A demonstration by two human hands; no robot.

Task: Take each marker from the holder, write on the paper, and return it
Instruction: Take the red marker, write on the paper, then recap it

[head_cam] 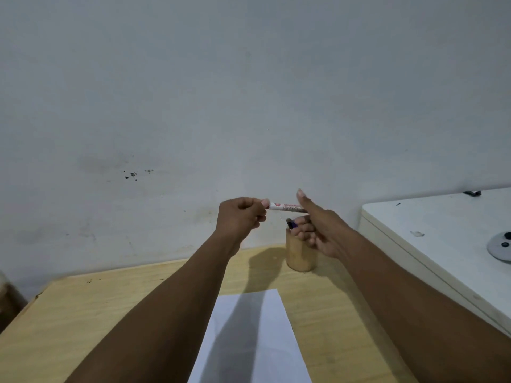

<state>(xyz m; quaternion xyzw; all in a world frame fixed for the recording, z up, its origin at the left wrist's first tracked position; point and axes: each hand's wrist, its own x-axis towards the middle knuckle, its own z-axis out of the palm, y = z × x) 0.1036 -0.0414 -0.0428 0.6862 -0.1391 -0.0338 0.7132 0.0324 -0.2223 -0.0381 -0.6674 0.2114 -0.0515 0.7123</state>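
I hold a white marker (286,207) with red print level in the air, above the wooden holder (300,255). My left hand (240,217) pinches its left end, where the cap is hidden in my fingers. My right hand (318,228) grips the barrel's right part, thumb raised. A dark blue marker (291,224) pokes out of the holder behind my right fingers. A white sheet of paper (254,341) lies on the wooden table (96,313) between my forearms.
A grey wall rises right behind the table. To the right stands a white appliance (442,244) with a round grey object (500,246) on its top. The table's left edge drops off near a brown object (8,297).
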